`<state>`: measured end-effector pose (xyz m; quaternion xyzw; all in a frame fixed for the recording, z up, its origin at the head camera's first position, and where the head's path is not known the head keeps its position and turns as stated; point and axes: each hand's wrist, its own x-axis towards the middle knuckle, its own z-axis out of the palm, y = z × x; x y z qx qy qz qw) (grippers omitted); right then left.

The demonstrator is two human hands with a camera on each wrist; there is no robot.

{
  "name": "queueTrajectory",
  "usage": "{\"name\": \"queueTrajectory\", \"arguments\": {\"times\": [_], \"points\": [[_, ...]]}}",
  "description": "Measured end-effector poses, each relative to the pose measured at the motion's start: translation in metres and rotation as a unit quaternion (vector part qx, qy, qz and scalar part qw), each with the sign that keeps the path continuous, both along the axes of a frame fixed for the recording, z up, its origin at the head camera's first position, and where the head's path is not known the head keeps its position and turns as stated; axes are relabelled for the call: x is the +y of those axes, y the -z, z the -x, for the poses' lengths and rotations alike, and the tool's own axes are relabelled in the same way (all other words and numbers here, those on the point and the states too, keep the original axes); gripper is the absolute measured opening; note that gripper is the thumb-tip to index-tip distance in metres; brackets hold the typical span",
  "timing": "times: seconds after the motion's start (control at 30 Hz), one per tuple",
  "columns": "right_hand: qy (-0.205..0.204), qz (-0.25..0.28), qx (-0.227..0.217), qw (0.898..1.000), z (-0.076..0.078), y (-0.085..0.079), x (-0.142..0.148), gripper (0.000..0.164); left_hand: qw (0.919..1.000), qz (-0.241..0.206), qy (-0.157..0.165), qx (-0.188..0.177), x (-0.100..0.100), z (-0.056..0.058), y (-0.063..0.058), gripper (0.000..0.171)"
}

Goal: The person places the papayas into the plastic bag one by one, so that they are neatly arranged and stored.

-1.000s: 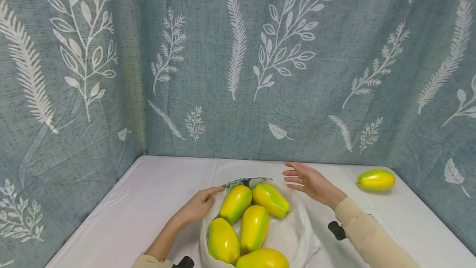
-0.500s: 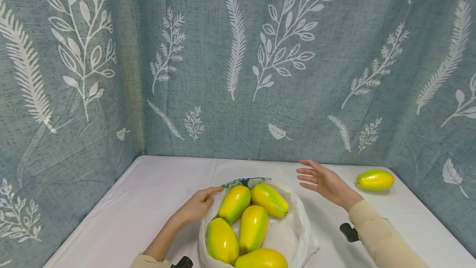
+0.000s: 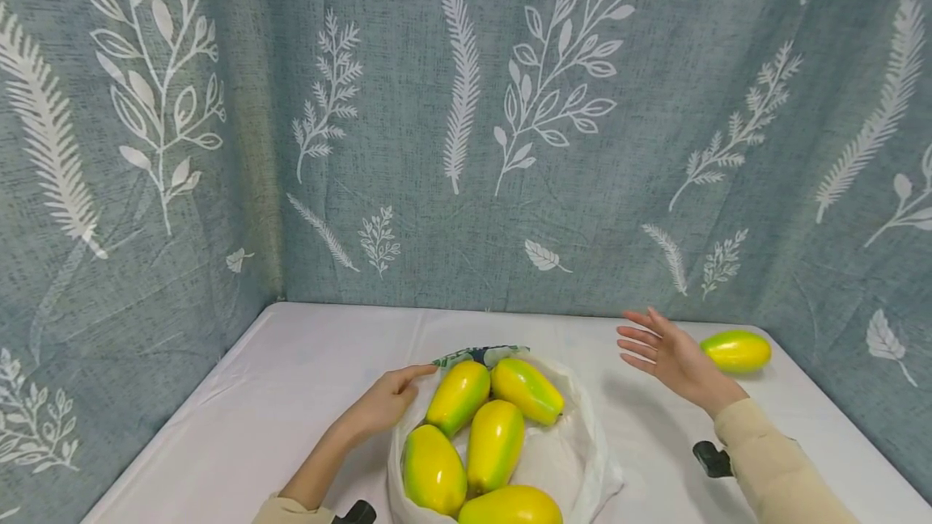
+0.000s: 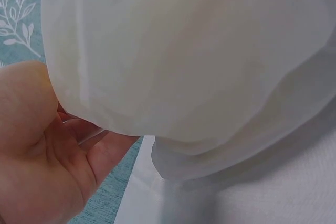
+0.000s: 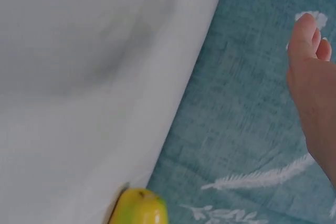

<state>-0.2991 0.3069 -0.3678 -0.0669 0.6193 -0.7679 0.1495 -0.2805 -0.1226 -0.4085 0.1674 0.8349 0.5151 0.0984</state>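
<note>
A white bag (image 3: 595, 459) with a dark green patterned patch at its far rim stands open on the table. Several yellow-green papayas (image 3: 497, 443) lie inside it. My left hand (image 3: 382, 404) holds the bag's left rim; in the left wrist view its fingers (image 4: 107, 153) curl at the bag's edge and are partly hidden by it. My right hand (image 3: 677, 362) hovers right of the bag, holding nothing, its fingers spread and relaxed. Just behind it, a single papaya (image 3: 739, 352) lies at the table's far right corner, partly covered by the hand. That papaya (image 5: 139, 208) also shows low in the right wrist view.
A white cloth covers the table (image 3: 291, 378). Blue-green curtains (image 3: 408, 144) with white leaf prints hang close behind and at both sides of it. Bare tabletop lies between the bag and the single papaya.
My right hand has moved right, away from the bag and toward the single papaya, and now overlaps it in view. The left hand stays on the rim; the papayas in the bag have not moved.
</note>
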Motion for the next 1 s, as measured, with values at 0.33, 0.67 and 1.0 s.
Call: {"name": "queueTrajectory", "arguments": {"times": [0.33, 0.67, 1.0], "points": [[0.03, 0.046, -0.018, 0.998, -0.006, 0.003, 0.033, 0.059, 0.9999, 0.003, -0.011, 0.005, 0.001, 0.002, 0.002, 0.038], [0.05, 0.157, -0.04, 0.986, -0.012, 0.006, 0.073, 0.027, 0.9999, 0.001, -0.007, -0.009, 0.002, 0.002, 0.002, 0.039], [0.133, 0.206, -0.068, 0.967, -0.021, 0.007, 0.097, 0.023, 1.0, 0.001, -0.002, -0.008, 0.003, 0.003, 0.002, 0.039]]}}
